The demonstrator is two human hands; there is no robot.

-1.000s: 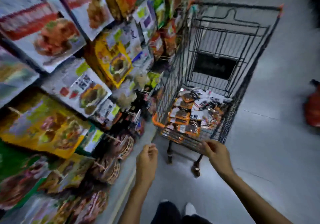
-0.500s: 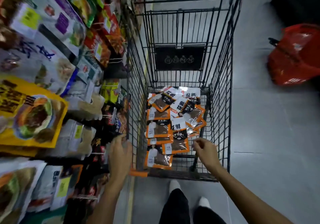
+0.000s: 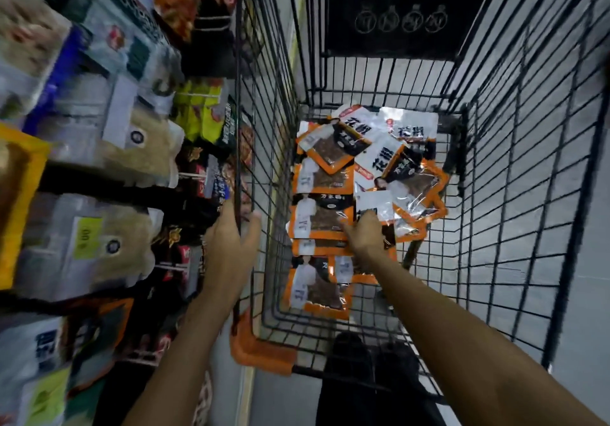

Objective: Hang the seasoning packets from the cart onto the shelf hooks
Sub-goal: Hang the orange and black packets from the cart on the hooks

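Several seasoning packets [image 3: 321, 219], orange-edged with white and black labels, lie piled on the floor of the black wire cart [image 3: 561, 260]. My right hand [image 3: 364, 239] reaches down inside the cart and rests on the pile. Its fingers are spread and touch a white-topped packet [image 3: 379, 201], with nothing lifted. My left hand [image 3: 231, 244] is closed around the cart's left top rim, thumb on the inside. The shelf [image 3: 132, 148] of hanging bags stands directly left of the cart, blurred, with thin white pegs [image 3: 191, 174] sticking out.
An orange corner bumper [image 3: 254, 349] caps the cart's near left corner. A black sign panel [image 3: 406, 13] hangs on the cart's far end. My dark-trousered legs [image 3: 363, 376] stand behind the cart. Grey floor [image 3: 594, 310] lies to the right.
My right hand went from above the cart's near edge down onto the packets. My left hand moved onto the cart's left rim. The view dropped closer over the cart.
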